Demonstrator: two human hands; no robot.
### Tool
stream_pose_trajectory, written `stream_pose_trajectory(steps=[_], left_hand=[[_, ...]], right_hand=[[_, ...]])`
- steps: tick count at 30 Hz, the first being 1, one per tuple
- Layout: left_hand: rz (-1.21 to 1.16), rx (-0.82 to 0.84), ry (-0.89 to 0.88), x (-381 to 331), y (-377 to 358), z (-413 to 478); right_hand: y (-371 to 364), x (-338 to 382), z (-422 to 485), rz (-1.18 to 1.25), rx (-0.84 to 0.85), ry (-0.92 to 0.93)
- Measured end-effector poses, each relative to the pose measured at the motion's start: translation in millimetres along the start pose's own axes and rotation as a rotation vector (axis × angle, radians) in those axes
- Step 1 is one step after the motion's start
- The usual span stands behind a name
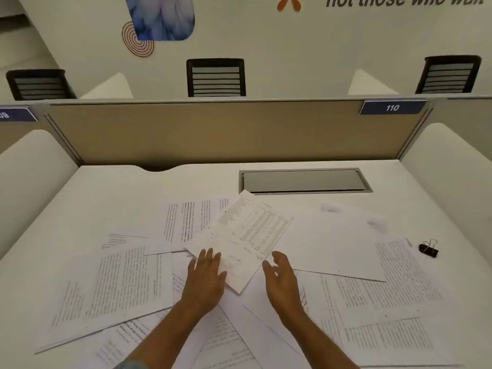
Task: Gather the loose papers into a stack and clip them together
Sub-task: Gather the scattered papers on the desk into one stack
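White papers (127, 283), black print; black binder clip (428, 250).

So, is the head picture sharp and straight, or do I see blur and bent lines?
Head view: wide-angle distortion tilts the right chair; light is soft and even, with faint shadows only under the left hand and right hand; small print on the papers is too blurred to read; the binder clip is distinct.

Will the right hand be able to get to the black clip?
Probably yes. The right hand is open and empty, and only flat papers lie between it and the black clip, uncovered on the desk.
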State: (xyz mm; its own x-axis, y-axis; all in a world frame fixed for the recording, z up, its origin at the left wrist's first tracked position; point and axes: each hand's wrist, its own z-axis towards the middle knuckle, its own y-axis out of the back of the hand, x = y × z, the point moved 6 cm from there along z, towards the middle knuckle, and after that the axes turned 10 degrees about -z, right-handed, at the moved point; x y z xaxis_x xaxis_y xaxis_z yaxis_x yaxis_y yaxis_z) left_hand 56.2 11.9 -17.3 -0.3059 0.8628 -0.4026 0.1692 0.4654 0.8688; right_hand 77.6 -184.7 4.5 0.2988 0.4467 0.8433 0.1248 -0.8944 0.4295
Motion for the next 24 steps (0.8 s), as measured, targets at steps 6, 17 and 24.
stream_pose_trajectory(steps=[6,17,24], left_hand=[[-0.053,0.033,-0.025,14.6,-9.7,15.3],[-0.039,-0.036,-0.049,15.9,-0.5,21.5],[-0.181,-0.051,-0.039,17.0,12.8,19.4]], right_hand=[[-23.3,-13.2,24.6,0.38,-0.004,-0.398],[-48.3,-2.2,45.2,0.514,-0.072,-0.506],[-47.8,-5.4,53.2,0.353,-0.04,-0.365]])
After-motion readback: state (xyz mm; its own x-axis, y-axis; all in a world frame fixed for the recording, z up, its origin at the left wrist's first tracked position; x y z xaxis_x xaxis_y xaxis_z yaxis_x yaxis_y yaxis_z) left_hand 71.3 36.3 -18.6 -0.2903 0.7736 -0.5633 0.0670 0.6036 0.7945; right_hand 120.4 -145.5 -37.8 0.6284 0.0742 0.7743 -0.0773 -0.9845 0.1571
